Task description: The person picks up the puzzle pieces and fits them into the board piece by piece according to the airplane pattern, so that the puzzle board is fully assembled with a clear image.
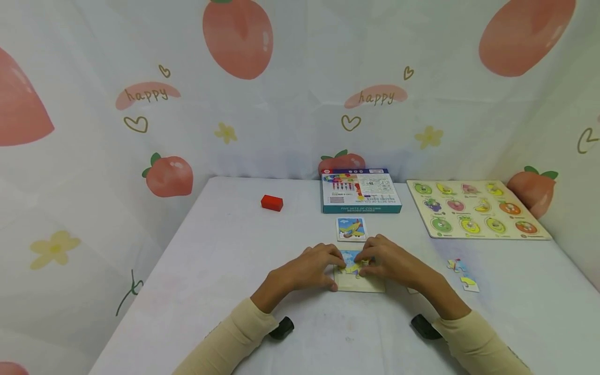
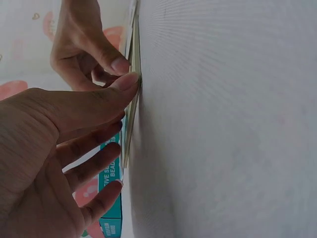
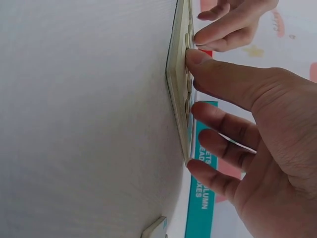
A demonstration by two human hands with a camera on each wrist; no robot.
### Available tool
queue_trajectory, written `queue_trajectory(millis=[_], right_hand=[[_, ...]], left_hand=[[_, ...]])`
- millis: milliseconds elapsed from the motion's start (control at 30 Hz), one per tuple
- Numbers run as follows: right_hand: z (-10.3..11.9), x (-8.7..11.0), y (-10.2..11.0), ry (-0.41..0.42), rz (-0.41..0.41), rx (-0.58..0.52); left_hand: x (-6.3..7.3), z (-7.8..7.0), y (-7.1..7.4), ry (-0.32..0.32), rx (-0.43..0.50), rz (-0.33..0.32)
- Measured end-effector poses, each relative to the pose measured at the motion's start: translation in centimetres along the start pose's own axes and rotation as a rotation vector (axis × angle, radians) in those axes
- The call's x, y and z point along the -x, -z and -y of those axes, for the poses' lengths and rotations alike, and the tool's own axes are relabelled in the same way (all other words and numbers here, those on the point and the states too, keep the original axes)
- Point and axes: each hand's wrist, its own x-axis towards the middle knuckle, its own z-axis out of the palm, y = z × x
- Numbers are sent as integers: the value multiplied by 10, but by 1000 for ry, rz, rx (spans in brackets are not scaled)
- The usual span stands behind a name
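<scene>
Head view, puzzle board (image 1: 361, 284): one, between left hand (image 1: 310, 268) and right hand (image 1: 388, 262); looks light, stiff, likely to slide, so hold it by the rim.
Pieces on the board (image 1: 349, 255): several, fingers hiding the count; thin, probably light, tabs perhaps fragile, so take them by their edges.
Loose pieces: at least two, a blue one (image 1: 456, 265) and a yellow one (image 1: 469, 284), both right of the board.
Around the board: one airplane picture (image 1: 351, 229) just beyond, one box (image 1: 361, 192) farther back, one fruit board (image 1: 478, 208) beyond-right showing twelve fruits, one red block (image 1: 272, 202) beyond-left.
Left wrist view, left fingers: loosely parted, thumb against the board's edge, nothing gripped.
Right wrist view, right fingers: relaxed, spread, thumb touching a piece on the board, nothing clasped.
</scene>
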Motion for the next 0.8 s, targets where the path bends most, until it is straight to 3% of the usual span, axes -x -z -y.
queue_trajectory(millis=[300, 600, 800], right_hand=[[-3, 0, -3, 3, -8, -18], [-2, 1, -2, 4, -13, -22], [-2, 2, 3, -18, 13, -43]], left_hand=[[-1, 0, -4, -71, 42, 64], [1, -4, -2, -111, -102, 125], [2, -5, -2, -102, -113, 136]])
